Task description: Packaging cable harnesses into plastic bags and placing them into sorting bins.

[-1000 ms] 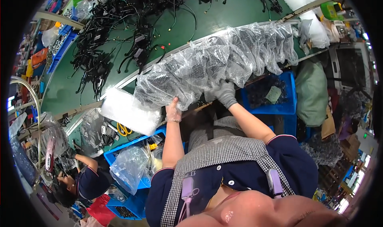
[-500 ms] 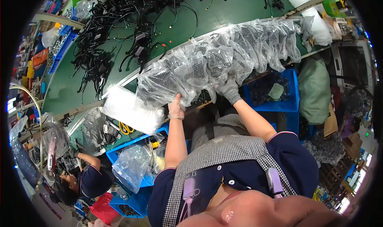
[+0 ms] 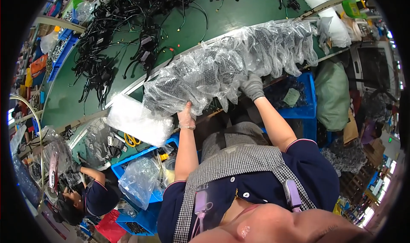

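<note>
A long row of clear bubble-wrap bags (image 3: 218,68), packed side by side with dark contents, lies along the near edge of the green table. My left hand (image 3: 186,116) grips the near edge of the row toward its left end, thumb on top and the other fingers hidden beneath. Farther right, my right hand (image 3: 253,87), in a grey glove, is closed at the row's near edge, its fingertips partly covered by the wrap. Beside the row's left end lies a flat stack of white bubble-wrap sheets (image 3: 139,120).
Black cable assemblies (image 3: 102,51) heap on the green table (image 3: 239,8) beyond the row. Below the table edge stand a blue bin (image 3: 309,95) at right and a blue crate (image 3: 121,170) at left. A green sack (image 3: 332,95) stands far right. A co-worker (image 3: 96,196) works at lower left.
My right hand has shifted slightly right and up along the row, its fingers drawn closer together. My left hand keeps its hold at nearly the same place.
</note>
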A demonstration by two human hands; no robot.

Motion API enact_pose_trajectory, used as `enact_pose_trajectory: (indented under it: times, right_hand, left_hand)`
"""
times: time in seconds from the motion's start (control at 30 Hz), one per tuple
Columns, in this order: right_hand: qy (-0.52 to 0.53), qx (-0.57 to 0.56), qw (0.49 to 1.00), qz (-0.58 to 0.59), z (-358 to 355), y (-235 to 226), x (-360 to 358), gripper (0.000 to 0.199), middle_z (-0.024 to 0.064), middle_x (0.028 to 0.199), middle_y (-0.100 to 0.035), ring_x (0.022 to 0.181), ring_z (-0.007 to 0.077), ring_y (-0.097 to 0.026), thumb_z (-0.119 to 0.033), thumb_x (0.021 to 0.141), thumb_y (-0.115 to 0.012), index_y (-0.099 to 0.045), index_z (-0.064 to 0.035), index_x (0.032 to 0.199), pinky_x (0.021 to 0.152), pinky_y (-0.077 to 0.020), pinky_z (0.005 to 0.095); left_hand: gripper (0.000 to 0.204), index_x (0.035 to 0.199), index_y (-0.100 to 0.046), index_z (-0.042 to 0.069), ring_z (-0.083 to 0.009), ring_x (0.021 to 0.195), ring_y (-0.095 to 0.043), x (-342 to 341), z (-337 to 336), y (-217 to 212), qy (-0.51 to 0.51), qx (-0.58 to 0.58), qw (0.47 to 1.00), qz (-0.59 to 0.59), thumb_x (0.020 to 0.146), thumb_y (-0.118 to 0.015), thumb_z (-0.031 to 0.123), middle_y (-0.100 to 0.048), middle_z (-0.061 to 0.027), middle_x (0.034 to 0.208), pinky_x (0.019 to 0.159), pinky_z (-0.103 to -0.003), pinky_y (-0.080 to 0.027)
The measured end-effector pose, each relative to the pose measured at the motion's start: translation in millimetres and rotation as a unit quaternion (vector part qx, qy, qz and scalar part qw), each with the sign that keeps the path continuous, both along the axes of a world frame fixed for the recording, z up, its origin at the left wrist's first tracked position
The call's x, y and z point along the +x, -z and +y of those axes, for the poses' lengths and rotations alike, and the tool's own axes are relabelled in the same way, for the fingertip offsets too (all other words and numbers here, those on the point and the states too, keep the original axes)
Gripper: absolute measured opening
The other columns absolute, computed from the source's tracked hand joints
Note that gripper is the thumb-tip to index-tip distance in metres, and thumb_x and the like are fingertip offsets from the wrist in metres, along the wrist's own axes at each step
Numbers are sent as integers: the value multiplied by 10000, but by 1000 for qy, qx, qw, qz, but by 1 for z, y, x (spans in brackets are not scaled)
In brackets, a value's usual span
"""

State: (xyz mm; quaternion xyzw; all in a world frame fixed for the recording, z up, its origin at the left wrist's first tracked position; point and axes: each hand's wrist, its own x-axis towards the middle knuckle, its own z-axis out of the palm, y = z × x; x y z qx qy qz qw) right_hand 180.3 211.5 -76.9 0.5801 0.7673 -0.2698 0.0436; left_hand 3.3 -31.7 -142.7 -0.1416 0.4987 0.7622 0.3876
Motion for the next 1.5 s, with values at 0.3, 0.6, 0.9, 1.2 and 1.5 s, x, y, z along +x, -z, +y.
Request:
enact_pose_trajectory:
  times: [0.3, 0.6, 0.9, 1.2, 1.5]
  right_hand:
    - [109, -180, 889, 406, -35, 49, -6, 565, 61, 995, -602, 935, 178, -543, -98, 585, -804, -532, -1, 1070, 825, -443, 305]
    - [-124, -145, 982, -17, -40, 35, -50, 788, 184, 1064, -582, 958, 300, -548, -520, 541, -762, -549, 14, 1080, 844, -422, 348]
    - [-35, -305, 872, 381, -46, 40, -48, 486, 55, 1018, -608, 946, 155, -542, -177, 646, -771, -577, -32, 1068, 854, -423, 297]
    - [-169, -121, 918, 338, -33, 46, -86, 393, 87, 982, -602, 873, 240, -556, -189, 715, -665, -565, -10, 1050, 788, -440, 341]
    - [134, -517, 715, 452, 20, -37, -127, 260, 68, 905, -606, 752, 177, -558, -163, 794, -588, -589, 2, 994, 655, -458, 310]
  left_hand:
    - [517, 1172, -449, -11, -241, 954, -540, 3, -1, 0, -17, 18, 999, -46, 714, -688, 15, -539, -104, 1097, 834, -372, -441]
    - [363, 1095, -507, -23, -258, 906, -567, -3, -2, -14, 10, 6, 993, -116, 757, -618, 49, -568, -107, 1028, 820, -390, -458]
    - [485, 1167, -450, -26, -264, 1048, -505, 14, 19, -14, 9, 188, 973, -132, 767, -636, 174, -528, -111, 1134, 930, -399, -382]
    - [367, 1081, -519, -48, -232, 978, -535, 14, 75, -55, -57, 143, 983, -100, 772, -593, 134, -566, -105, 1055, 875, -359, -399]
    - [290, 997, -579, -41, -157, 813, -554, -11, 153, -144, -125, -38, 991, -27, 716, -582, 28, -594, -69, 918, 710, -278, -447]
